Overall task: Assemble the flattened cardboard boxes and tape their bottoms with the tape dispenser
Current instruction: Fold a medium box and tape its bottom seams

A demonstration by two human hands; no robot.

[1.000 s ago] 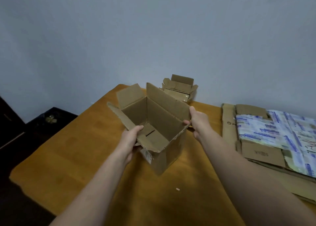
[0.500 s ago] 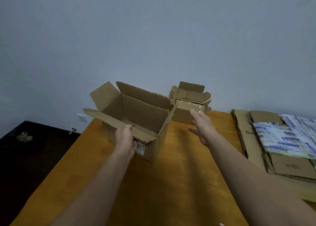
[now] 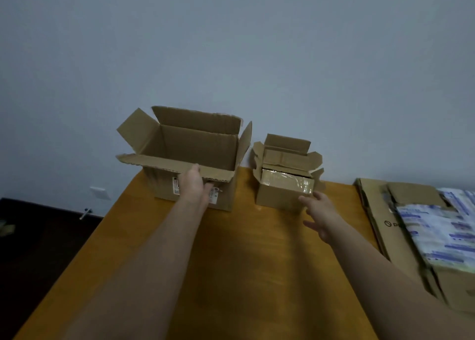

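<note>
Cardboard large box (image 3: 190, 154) is standing open-topped at the far left of the table (image 3: 244, 262), with the left hand holding it.
Left hand (image 3: 194, 184) is gripping the near flap (image 3: 154, 161), thumb at its edge, fingers tucked under against the front wall. Box is looking light and stiff but dentable, with floppy flaps, so taking it by the walls or bottom corners is likely safer than by a flap. Small box (image 3: 280, 195) is sitting just right of it, showing shiny tape. Right hand (image 3: 320, 215) is hovering relaxed and empty by its near right corner; contact unclear. Flattened boxes (image 3: 372, 211) are lying at the right under printed bags (image 3: 437, 231). Tape dispenser is not showing.
</note>
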